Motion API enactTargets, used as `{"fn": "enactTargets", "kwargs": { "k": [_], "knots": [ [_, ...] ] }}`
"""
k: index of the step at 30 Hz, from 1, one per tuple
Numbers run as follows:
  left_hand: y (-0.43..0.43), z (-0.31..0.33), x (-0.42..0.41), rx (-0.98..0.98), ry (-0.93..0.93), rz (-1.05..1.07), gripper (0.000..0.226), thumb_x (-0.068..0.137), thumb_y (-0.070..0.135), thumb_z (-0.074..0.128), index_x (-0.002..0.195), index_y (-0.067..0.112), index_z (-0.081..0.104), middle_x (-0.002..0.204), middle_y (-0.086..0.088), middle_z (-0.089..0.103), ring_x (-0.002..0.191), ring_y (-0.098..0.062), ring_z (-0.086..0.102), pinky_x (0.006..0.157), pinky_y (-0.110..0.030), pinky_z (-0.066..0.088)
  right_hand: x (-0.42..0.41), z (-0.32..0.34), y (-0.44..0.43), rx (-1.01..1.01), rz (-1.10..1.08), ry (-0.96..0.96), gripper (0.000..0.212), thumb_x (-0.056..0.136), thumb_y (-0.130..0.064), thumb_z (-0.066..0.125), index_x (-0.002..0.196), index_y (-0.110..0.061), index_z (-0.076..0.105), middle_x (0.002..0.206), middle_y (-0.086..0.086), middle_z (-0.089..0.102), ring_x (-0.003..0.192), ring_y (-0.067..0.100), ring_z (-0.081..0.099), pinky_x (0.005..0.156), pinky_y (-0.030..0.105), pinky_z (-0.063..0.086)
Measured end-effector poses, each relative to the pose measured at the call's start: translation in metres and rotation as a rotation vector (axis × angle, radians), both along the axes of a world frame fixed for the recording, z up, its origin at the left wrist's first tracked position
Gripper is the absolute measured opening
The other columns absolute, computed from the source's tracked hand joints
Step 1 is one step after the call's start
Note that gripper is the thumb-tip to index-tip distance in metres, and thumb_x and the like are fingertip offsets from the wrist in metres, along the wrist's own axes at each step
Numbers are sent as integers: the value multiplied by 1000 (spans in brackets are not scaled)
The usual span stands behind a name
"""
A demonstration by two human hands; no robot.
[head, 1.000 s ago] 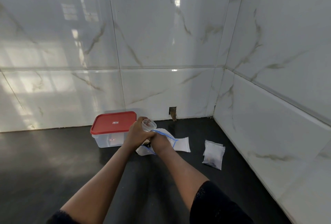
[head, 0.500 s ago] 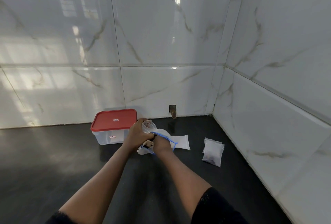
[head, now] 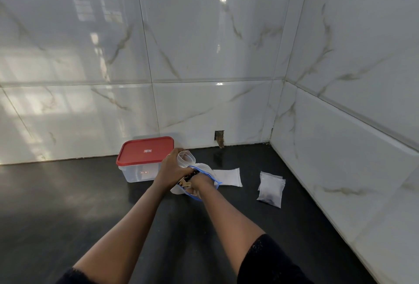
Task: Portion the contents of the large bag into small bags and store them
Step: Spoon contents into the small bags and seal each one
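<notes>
The large bag (head: 209,171), white with a blue zip rim, lies open on the dark counter. My right hand (head: 200,185) reaches into its mouth, fingers curled around dark and brown pieces (head: 194,173). My left hand (head: 170,167) grips a small clear bag (head: 186,159) and holds it open just above the large bag. An empty small bag (head: 229,177) lies flat to the right. Two filled small bags (head: 271,189) lie further right, one partly under the other.
A clear plastic container with a red lid (head: 145,151) stands shut right behind my left hand. Glossy tiled walls close the counter at the back and on the right. A small hole (head: 219,138) shows in the back wall.
Both hands stay at the bags and have barely moved. The view has shifted slightly.
</notes>
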State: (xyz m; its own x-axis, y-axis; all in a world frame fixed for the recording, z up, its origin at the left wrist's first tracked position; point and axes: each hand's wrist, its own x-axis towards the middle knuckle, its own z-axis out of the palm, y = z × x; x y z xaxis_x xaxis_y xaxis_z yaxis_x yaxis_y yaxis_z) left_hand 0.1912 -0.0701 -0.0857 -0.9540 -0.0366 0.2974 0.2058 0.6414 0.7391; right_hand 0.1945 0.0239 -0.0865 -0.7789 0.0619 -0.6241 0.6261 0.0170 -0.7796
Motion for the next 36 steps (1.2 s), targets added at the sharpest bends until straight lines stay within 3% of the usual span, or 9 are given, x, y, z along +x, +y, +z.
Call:
{"fn": "enactTargets", "kwargs": {
  "k": [5,9,13,15,20,26,30,34,36],
  "knots": [
    [4,-2,1,0,13,18,53,70,12,77,117,8,52,111,-8,61,92,-13,50,79,-23,38,5,-2,-4,-273,-266,8,29,98,-10,42,123,-3,55,118,19,62,107,32,63,92,43,53],
    [8,-1,0,23,13,43,53,69,12,75,117,8,51,111,-9,61,94,-16,52,80,-25,39,8,-3,-6,-275,-408,76,27,99,-9,39,119,-6,57,119,18,61,102,31,63,71,40,58],
    [14,-2,-2,61,-3,85,53,67,13,75,115,9,52,109,-9,62,100,-23,56,81,-27,41,17,8,-3,-84,-317,191,32,98,-13,41,125,-4,55,125,17,59,114,30,59,95,38,51],
    [17,-4,-4,80,-11,96,54,67,15,77,115,11,52,108,-8,62,99,-22,56,81,-28,42,17,8,4,102,-274,209,33,98,-14,42,126,-1,54,126,15,58,116,27,57,95,30,49],
    [21,-3,-5,99,-25,105,56,68,17,77,117,12,50,107,-5,59,97,-19,54,76,-25,40,9,19,20,365,-128,210,35,95,-12,51,128,-3,50,130,15,53,115,25,58,90,30,50],
    [21,1,-4,121,-26,114,58,69,18,78,119,9,51,109,-5,58,95,-15,50,77,-24,39,7,30,57,260,-94,295,32,90,-7,48,119,5,55,118,21,62,105,31,64,85,36,57],
    [23,0,-2,148,-39,117,58,69,16,78,120,9,51,114,-8,59,95,-15,50,78,-25,39,9,45,85,154,-65,294,34,90,-2,46,123,5,52,119,22,60,101,29,66,69,27,59],
    [24,-1,2,176,-54,108,60,68,18,79,120,9,51,112,-6,58,95,-15,50,78,-26,38,13,69,104,117,-27,216,27,88,11,43,109,17,59,78,22,61,62,23,64,57,22,58],
    [24,-2,3,195,-67,108,63,66,21,81,120,11,50,113,-4,58,97,-16,50,81,-28,39,16,83,114,121,19,199,25,89,14,40,107,18,58,72,20,57,58,23,61,47,19,54]
  ]
}}
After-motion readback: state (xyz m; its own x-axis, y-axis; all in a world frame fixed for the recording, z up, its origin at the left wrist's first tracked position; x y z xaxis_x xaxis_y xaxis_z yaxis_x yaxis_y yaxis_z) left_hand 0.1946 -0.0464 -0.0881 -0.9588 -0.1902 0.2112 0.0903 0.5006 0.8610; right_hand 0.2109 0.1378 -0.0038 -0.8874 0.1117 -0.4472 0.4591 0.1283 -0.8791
